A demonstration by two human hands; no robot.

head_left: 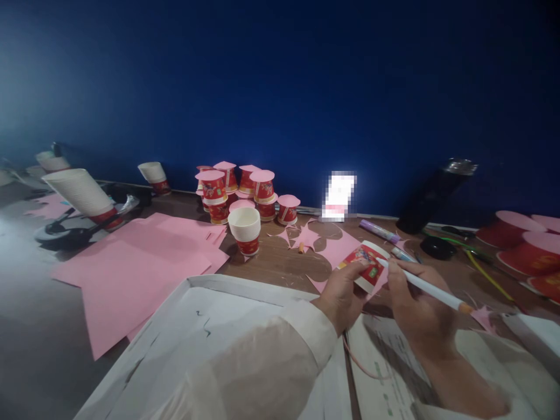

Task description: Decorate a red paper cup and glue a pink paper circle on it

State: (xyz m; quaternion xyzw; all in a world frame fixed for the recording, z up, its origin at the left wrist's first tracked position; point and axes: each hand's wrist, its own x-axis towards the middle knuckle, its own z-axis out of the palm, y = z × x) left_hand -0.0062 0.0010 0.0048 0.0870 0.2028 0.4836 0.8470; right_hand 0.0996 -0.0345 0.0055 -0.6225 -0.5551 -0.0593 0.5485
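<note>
My left hand (343,297) is closed around a red printed paper cup (365,265), tipped on its side with its white end toward the upper right. My right hand (422,309) grips a slim white marker pen (431,289) with an orange end; its tip reaches the cup's side near the white end. A piece of pink paper shows under the cup, between my hands. Just beyond lie pink paper offcuts (336,248) with round cut edges, a purple tube (380,231) and a smaller light-blue one (403,255).
Pink sheets (153,256) lie at left beside a white box lid (236,291). Upside-down cups topped with pink discs (262,175) stand stacked at the back. Nested cups (245,224) stand in front. A black bottle (431,198), blurred-out screen (339,195) and more red cups (531,251) are at right.
</note>
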